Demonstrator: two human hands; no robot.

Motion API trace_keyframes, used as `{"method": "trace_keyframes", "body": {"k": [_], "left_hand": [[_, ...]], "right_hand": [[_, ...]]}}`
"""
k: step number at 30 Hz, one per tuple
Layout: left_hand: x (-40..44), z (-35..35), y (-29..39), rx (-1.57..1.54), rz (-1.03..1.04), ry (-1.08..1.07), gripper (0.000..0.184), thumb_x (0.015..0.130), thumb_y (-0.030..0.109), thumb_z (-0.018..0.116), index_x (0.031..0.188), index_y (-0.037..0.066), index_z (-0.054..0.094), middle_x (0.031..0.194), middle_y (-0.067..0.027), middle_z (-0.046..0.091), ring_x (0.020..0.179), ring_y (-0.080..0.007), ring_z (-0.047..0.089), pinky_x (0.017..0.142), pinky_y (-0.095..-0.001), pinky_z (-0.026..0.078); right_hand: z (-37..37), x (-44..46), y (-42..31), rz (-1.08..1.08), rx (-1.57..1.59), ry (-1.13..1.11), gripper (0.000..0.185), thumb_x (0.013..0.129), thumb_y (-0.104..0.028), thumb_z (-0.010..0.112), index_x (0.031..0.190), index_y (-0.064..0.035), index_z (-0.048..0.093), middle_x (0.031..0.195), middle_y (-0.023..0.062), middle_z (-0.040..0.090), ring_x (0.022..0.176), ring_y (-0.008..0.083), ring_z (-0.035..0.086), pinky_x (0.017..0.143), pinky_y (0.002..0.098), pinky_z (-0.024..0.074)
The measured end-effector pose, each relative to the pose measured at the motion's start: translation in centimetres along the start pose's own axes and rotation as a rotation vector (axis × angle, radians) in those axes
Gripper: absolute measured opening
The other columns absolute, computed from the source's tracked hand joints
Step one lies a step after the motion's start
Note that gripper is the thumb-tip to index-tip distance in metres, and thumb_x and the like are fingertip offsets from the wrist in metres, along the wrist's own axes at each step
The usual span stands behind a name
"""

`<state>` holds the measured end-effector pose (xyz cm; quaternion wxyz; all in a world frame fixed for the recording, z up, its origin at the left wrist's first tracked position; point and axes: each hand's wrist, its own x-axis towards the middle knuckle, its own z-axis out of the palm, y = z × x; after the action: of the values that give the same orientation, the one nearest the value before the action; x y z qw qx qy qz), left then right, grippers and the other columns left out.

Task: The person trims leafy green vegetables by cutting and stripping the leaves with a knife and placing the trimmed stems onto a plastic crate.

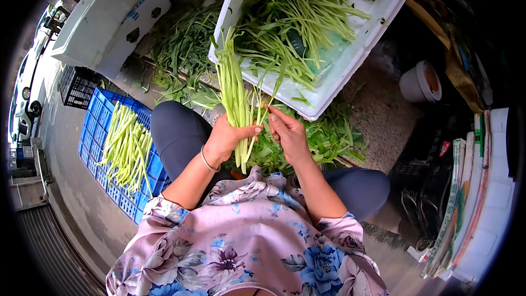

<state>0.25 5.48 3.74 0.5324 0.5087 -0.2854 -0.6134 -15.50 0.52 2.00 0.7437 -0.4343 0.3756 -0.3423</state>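
Observation:
My left hand (pixel 231 137), with a bangle at the wrist, is closed around a bunch of pale green water spinach stems (pixel 234 87), held upright in front of my lap. Close beside it, my right hand (pixel 289 133) pinches a thin leafy stem (pixel 278 79) between thumb and fingertips at the bunch's right side. Beyond both hands, a white foam box (pixel 335 89) holds a heap of leafy water spinach (pixel 296 16). Loose green leaves (pixel 323 140) lie on the ground below my hands, between my legs.
At my left a blue plastic crate (pixel 92 131) carries a pile of bare stems (pixel 127 145). Behind it stand a black crate (pixel 81 89) and another foam box (pixel 101 27). More leaves (pixel 189 44) are heaped ahead. To the right are a white bucket (pixel 420 82) and stacked foam panels (pixel 493 186).

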Motion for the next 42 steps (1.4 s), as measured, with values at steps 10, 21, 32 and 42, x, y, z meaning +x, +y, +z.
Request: {"method": "trace_keyframes", "body": {"k": [10,21,32,42], "left_hand": [[0.0,-0.6,0.8,0.195,-0.126,-0.098,0.022,0.07,-0.004,0.067,0.089,-0.002,0.056,0.076,-0.007,0.062,0.064,-0.0136,0.06,0.059,-0.0253,0.05],[0.1,-0.8,0.7,0.305,-0.248,-0.218,0.031,0.07,-0.007,0.065,0.099,-0.003,0.056,0.083,-0.0104,0.063,0.07,-0.015,0.061,0.06,-0.0257,0.052],[3.9,-0.2,1.1,-0.555,-0.121,-0.05,0.028,0.076,0.001,0.063,0.101,0.006,0.051,0.094,-0.0057,0.06,0.081,-0.0187,0.06,0.068,-0.0293,0.052],[4.4,4.1,0.5,-0.654,0.097,0.065,0.041,0.077,-0.003,0.061,0.112,0.009,0.044,0.096,-0.0032,0.057,0.092,-0.0202,0.059,0.079,-0.0346,0.05]], "right_hand": [[-2.4,-1.3,0.4,0.12,0.192,0.12,0.041,0.092,-0.031,0.047,0.123,-0.0042,0.047,0.062,-0.0021,0.041,0.052,0.007,0.037,0.046,0.0202,0.031],[-4.1,0.6,-0.6,0.255,0.058,-0.223,0.038,0.088,-0.031,0.054,0.116,-0.0061,0.054,0.059,-0.0046,0.038,0.049,0.0046,0.035,0.042,0.0179,0.0273],[-4.3,-2.2,2.1,0.09,0.062,0.512,0.033,0.084,-0.024,0.061,0.106,-0.0002,0.058,0.066,-0.0037,0.048,0.048,0.0036,0.035,0.041,0.0199,0.0291],[0.6,-1.3,-0.7,-0.425,0.242,0.683,0.026,0.092,-0.021,0.045,0.108,-0.0026,0.051,0.073,-0.0039,0.041,0.064,0.0039,0.034,0.057,0.0181,0.0302]]}}
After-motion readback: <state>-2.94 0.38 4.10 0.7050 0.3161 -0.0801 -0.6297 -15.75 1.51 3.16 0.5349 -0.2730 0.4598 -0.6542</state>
